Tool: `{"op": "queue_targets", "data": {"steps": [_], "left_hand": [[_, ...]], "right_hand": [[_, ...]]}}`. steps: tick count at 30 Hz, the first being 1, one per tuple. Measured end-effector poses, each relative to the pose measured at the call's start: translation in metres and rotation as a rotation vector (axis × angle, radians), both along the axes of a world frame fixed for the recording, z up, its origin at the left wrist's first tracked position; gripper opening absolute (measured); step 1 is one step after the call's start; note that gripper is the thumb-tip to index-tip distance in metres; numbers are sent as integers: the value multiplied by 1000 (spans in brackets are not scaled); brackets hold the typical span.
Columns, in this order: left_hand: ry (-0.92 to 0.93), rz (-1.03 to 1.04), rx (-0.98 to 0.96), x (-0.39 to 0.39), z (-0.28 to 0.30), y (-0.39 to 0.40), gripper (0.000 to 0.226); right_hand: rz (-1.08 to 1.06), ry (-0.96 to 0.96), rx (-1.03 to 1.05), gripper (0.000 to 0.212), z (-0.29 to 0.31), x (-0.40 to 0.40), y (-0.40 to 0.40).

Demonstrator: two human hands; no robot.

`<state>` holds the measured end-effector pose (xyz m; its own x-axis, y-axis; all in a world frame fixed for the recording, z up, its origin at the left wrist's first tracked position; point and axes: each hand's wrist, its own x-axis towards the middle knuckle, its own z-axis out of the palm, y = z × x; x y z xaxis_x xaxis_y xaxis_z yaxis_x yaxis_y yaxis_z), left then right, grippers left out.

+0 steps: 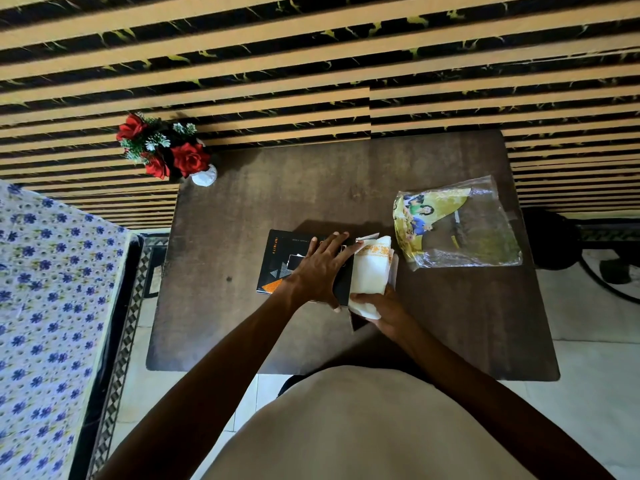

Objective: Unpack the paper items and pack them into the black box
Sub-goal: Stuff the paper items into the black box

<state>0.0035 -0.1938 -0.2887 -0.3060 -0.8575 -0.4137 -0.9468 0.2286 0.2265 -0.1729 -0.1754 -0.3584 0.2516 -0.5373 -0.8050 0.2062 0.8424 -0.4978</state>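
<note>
A black box [277, 258] with orange and white print lies in the middle of the dark brown table [277, 202]. My left hand [320, 268] rests flat on its top with fingers spread. A folded stack of white paper items [372, 268] with a yellow pattern stands against the box's right side. My right hand [384, 311] grips the stack's near end from below. A clear plastic wrapper [460, 225] with a yellow printed panel lies flat to the right, apart from both hands.
A white vase of red artificial roses [166, 150] stands at the table's far left corner. A bed with a blue floral sheet [45, 289] lies to the left. A dark fan [609, 265] is by the table's right side.
</note>
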Motion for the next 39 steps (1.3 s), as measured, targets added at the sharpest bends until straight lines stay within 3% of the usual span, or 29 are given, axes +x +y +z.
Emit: {"op": "queue_targets", "data": {"steps": [5, 16, 20, 25, 30, 39], "left_hand": [[9, 2, 16, 2, -2, 4, 138], [101, 45, 20, 2, 0, 4, 138], [93, 46, 17, 2, -1, 4, 138], [99, 44, 14, 1, -5, 5, 138], [121, 50, 5, 4, -5, 6, 135], [125, 59, 6, 3, -7, 3, 136]], "right_hand": [[-50, -94, 96, 65, 2, -11, -9], [224, -27, 0, 43, 18, -11, -35], [206, -52, 3, 53, 13, -3, -33], [147, -64, 95, 32, 21, 0, -33], [191, -61, 154, 40, 28, 0, -45], [188, -69, 203, 9, 25, 2, -47]]}}
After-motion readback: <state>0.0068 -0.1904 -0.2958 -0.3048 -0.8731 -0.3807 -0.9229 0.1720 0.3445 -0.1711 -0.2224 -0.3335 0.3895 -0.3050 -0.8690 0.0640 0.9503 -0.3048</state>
